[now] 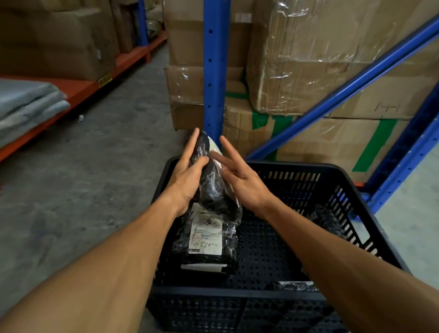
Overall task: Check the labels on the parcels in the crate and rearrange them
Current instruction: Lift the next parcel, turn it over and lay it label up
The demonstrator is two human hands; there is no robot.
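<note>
A black plastic-wrapped parcel is held upright above the left side of the black perforated crate. My left hand grips its left edge, thumb across the front. My right hand presses on its right side with index and middle fingers stretched out; the parcel's white label edge shows behind them. Inside the crate, another black parcel lies flat with its white label facing up. A third parcel leans at the right wall, and a fourth lies near the front right.
Blue rack uprights and stacked cardboard boxes stand just behind the crate. An orange low shelf with grey folded bags runs along the left. Grey concrete floor lies between the shelf and the crate.
</note>
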